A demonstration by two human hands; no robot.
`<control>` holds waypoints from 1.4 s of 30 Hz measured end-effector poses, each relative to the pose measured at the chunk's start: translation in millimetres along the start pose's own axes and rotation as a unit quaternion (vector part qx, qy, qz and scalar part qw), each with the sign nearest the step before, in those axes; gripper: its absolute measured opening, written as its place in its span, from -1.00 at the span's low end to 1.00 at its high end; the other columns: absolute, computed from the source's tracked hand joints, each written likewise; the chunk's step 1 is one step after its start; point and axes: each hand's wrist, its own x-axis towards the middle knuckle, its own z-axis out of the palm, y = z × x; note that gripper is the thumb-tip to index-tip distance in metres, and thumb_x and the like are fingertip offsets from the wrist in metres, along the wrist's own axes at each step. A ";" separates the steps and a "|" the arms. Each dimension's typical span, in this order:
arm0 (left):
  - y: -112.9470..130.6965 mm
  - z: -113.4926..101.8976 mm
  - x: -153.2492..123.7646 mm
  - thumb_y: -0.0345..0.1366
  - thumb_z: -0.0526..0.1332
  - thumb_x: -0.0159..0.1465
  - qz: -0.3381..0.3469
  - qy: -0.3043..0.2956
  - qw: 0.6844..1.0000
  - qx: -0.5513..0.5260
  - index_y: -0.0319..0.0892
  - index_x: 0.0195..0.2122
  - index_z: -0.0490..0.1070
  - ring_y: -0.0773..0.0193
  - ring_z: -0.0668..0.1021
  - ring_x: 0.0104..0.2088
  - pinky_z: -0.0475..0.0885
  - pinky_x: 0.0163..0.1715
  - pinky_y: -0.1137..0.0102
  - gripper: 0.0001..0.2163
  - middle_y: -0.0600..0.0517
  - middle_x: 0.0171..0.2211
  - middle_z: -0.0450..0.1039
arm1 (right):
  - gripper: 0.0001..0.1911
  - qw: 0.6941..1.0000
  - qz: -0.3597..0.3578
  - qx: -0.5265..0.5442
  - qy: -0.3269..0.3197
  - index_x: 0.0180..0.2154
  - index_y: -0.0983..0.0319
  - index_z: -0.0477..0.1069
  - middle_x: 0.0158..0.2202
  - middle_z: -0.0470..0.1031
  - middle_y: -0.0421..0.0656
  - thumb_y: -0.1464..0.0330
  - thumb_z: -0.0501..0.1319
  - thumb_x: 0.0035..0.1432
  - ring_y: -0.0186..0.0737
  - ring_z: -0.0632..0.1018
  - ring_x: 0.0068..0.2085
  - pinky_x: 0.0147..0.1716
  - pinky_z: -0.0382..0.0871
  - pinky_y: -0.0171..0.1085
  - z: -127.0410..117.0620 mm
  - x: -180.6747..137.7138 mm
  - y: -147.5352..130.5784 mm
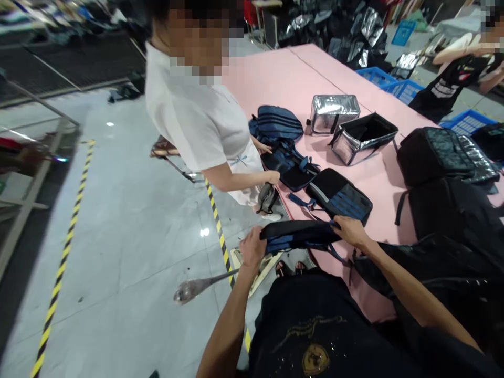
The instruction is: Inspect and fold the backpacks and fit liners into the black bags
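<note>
A dark navy and black backpack (297, 233) is stretched between my hands in front of my body, just off the table's near edge. My left hand (253, 245) is closed round its left end, and my right hand (349, 231) grips the right end. Straps hang from the bag below my right hand. Just beyond it, another black and blue backpack (340, 195) lies flat on the pink table, its strap trailing to the left. Farther back, a third blue and black bag (289, 164) lies by a co-worker's hands.
A co-worker in a white shirt (192, 121) stands at the left table edge. Silver insulated boxes (334, 113) sit on the pink table (271, 73). Black bags (449, 220) are heaped on the right. Below lies yellow-black floor tape (218, 231); another person (452, 79) is at far right.
</note>
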 end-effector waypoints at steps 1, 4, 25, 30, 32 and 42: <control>-1.1 1.7 3.2 -0.47 0.23 0.35 -0.002 0.000 1.000 0.025 -0.10 0.06 0.60 -0.03 0.68 -0.04 0.36 -0.12 0.26 -0.69 -0.13 -0.13 0.71 | -0.83 1.000 0.005 -0.007 0.014 -0.04 0.15 0.53 -0.04 0.71 -0.03 0.24 0.21 0.54 -0.04 0.66 -0.02 -0.24 0.29 -0.24 4.1 -0.4 -0.4; -2.6 3.0 8.2 -0.42 0.23 0.41 0.010 -0.002 0.994 0.111 -0.10 0.17 0.57 -0.04 0.72 -0.10 0.31 -0.19 0.26 -0.67 -0.10 -0.22 0.73 | -0.82 0.999 -0.026 0.005 0.033 0.07 0.15 0.55 0.01 0.73 -0.03 0.29 0.24 0.52 -0.05 0.65 0.05 -0.08 0.41 -0.23 19.4 -2.2 5.4; -15.6 29.9 36.2 -0.32 0.16 0.53 0.039 -0.092 0.994 0.050 -0.06 0.17 0.46 0.12 0.60 -0.35 0.22 -0.30 0.37 -0.76 0.04 -0.39 0.57 | -0.59 0.966 0.142 0.113 0.182 0.25 0.00 0.64 0.20 0.68 -0.12 0.23 0.13 0.57 -0.03 0.65 0.13 0.07 0.51 -0.16 6.2 -0.7 49.0; -16.9 60.9 53.0 -0.21 0.19 0.55 0.050 -0.131 0.989 0.041 -0.07 0.20 0.47 0.03 0.66 -0.25 0.29 -0.25 0.33 -0.75 -0.05 -0.30 0.64 | -0.63 0.953 0.284 0.087 0.067 0.18 0.10 0.68 0.10 0.75 -0.01 0.20 0.24 0.50 0.08 0.69 0.08 0.11 0.49 -0.11 32.0 8.8 59.8; -19.1 78.4 50.4 -0.18 0.21 0.55 0.050 -0.159 0.985 0.035 -0.10 0.18 0.49 -0.01 0.69 -0.22 0.34 -0.23 0.31 -0.74 -0.08 -0.29 0.67 | -0.62 0.949 0.300 0.093 0.044 0.20 0.10 0.68 0.13 0.75 -0.02 0.34 0.21 0.48 0.04 0.69 0.10 0.13 0.47 -0.15 50.3 6.4 59.6; -64.0 119.3 15.0 -0.36 0.13 0.49 0.041 -0.212 0.976 -0.027 -0.11 0.23 0.49 -0.05 0.71 0.13 0.51 0.12 0.21 -0.67 -0.20 0.15 0.69 | -0.41 0.918 0.365 0.154 0.035 0.26 0.29 0.54 0.15 0.71 0.07 0.65 0.14 0.25 -0.09 0.66 0.13 0.14 0.42 -0.26 126.5 -34.1 50.5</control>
